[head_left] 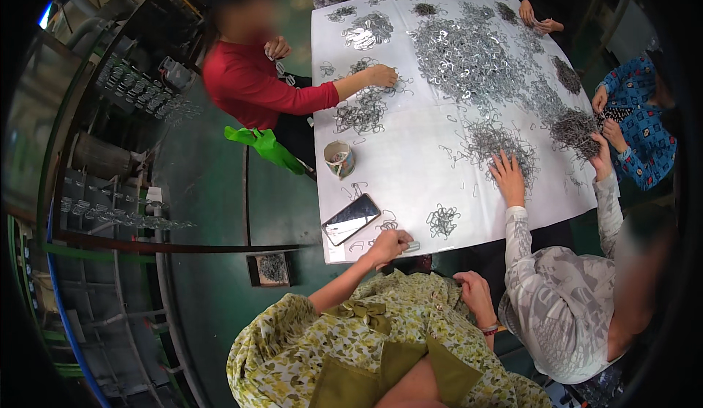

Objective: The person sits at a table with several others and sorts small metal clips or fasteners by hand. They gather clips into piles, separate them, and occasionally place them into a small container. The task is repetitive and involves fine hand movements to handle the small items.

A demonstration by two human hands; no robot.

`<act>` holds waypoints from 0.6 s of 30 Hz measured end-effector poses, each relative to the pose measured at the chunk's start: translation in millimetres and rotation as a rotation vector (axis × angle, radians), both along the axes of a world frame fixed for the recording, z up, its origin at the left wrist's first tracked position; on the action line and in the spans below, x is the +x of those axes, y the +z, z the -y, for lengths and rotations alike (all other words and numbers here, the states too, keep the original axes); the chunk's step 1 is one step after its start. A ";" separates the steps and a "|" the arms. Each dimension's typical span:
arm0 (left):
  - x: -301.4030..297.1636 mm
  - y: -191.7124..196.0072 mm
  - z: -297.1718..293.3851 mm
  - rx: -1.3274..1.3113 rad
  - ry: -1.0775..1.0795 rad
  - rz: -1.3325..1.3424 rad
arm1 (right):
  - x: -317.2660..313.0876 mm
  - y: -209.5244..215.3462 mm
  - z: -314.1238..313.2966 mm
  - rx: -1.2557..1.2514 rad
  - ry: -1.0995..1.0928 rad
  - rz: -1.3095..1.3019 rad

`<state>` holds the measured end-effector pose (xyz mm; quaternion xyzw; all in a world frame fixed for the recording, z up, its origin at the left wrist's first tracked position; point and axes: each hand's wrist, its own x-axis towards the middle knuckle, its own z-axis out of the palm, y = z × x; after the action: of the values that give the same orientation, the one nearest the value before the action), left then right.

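My left hand [390, 247] is at the near edge of the white table [388, 188], fingers pinched together. Beside its fingertips lie silvery bent metal pieces [412, 246]; whether one is in the pinch is hard to make out. Just beyond it are some loose wire hooks [388, 221] and a phone [351, 219] lying flat. A small heap of wire hooks [443, 220] sits to its right. My right hand [477, 296] is below the table edge, close to my body, with its fingers curled in. What that hand holds, if anything, is hidden.
A paper cup [339, 160] stands beyond the phone. Large piles of metal hooks [469, 56] cover the far table. A person in red [256, 78] reaches in from the left. Another person's hand [510, 179] works a pile at right. A box of hooks [272, 269] is on the floor.
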<state>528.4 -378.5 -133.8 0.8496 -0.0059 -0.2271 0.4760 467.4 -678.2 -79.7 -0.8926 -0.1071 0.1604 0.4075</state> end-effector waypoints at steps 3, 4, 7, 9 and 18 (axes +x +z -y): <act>-8.7 -2.7 9.5 0.127 -0.008 0.037 | -0.7 -0.6 1.1 -0.005 0.008 0.011; -12.1 -2.7 11.2 0.163 -0.010 0.026 | -2.8 1.0 0.7 -0.008 0.022 0.009; -9.1 0.0 13.3 0.209 -0.026 0.034 | 2.6 10.7 -2.4 -0.022 0.060 0.013; -10.2 -9.5 15.9 0.254 -0.006 0.044 | 4.3 16.2 -4.0 -0.036 0.075 0.006; -12.3 -51.4 30.7 0.244 0.335 0.193 | -1.6 6.8 19.6 -0.041 0.088 0.046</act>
<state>516.0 -409.2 -185.2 0.9077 0.1172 -0.0619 0.3982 465.8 -697.8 -72.9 -0.8986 -0.1521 0.1596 0.3793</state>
